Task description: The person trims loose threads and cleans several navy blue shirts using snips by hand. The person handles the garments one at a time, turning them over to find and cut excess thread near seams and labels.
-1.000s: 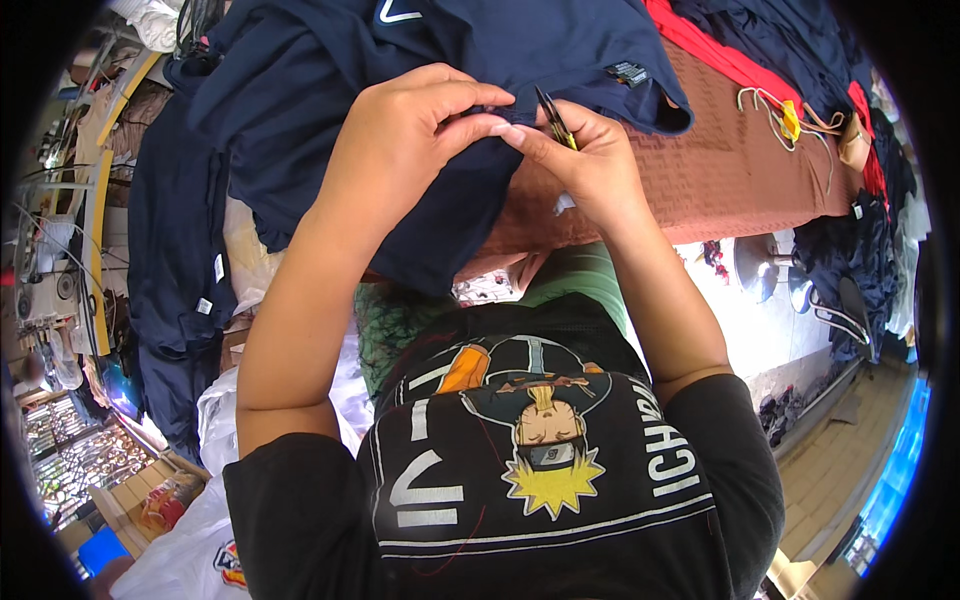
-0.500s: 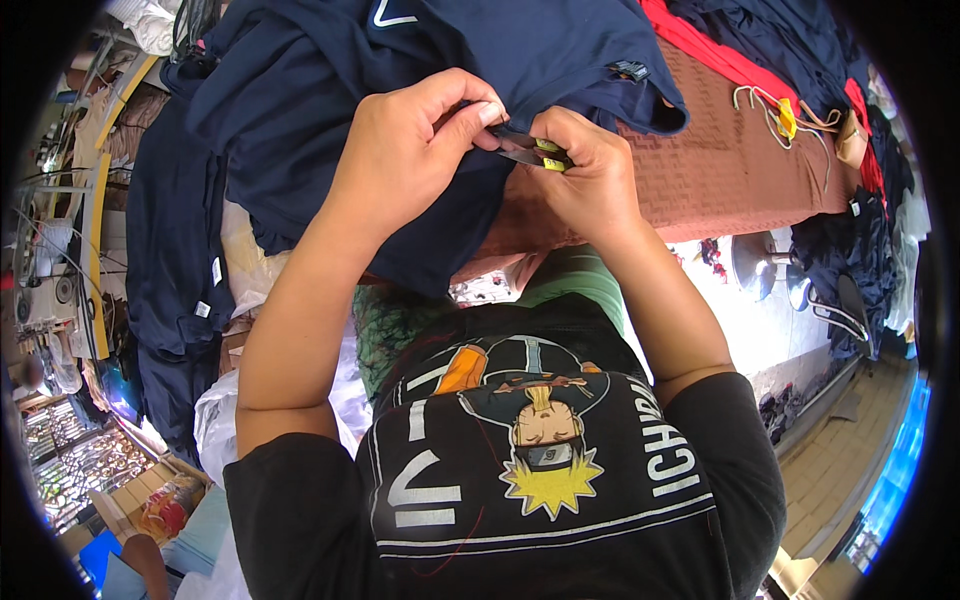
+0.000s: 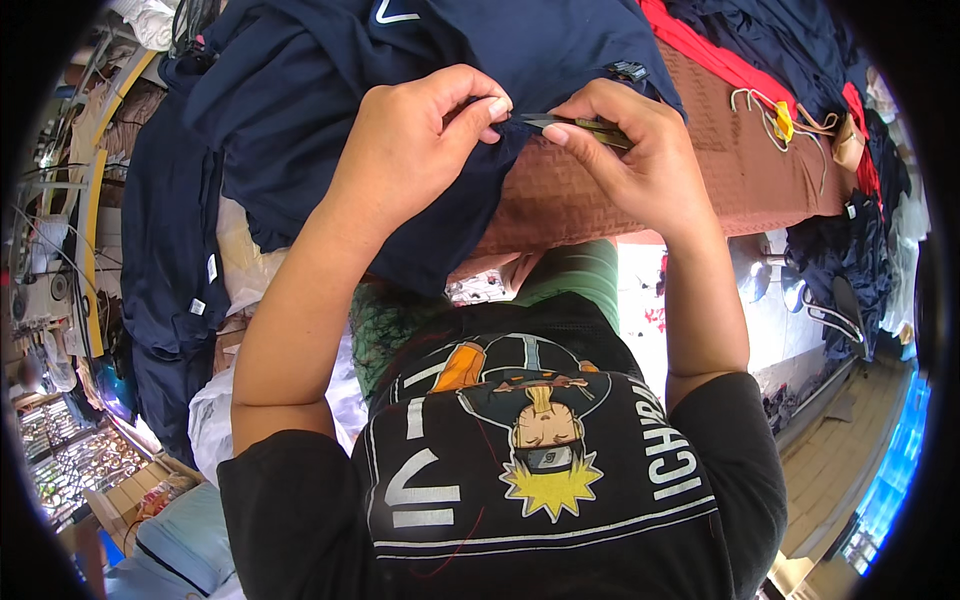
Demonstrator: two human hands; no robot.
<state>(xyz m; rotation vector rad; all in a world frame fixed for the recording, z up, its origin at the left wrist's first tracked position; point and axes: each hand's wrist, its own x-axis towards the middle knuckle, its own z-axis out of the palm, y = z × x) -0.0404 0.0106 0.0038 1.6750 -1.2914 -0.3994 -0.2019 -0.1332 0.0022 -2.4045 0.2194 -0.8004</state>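
A navy garment (image 3: 300,70) lies spread and bunched over the table in front of me, its lower edge hanging over the near side. My left hand (image 3: 405,150) is closed, thumb and forefinger pinching the garment's edge; any thread there is too small to make out. In my right hand (image 3: 645,150) is a pair of thread snips (image 3: 538,120) with dark blades, gripped between thumb and fingers. Their tips point left and come close to the left fingertips at the fabric.
A brown patterned cloth (image 3: 580,195) covers the table. On the right lie a red strip of fabric (image 3: 720,50), beige cords with a yellow piece (image 3: 783,122) and more dark garments (image 3: 780,40). Navy clothes (image 3: 170,260) hang at left, beside a white plastic bag (image 3: 215,410).
My right hand has drawn back to the right with the snips, so their blades now show beyond the fingers. The left hand stays nearly where it was, still pinching the fabric.
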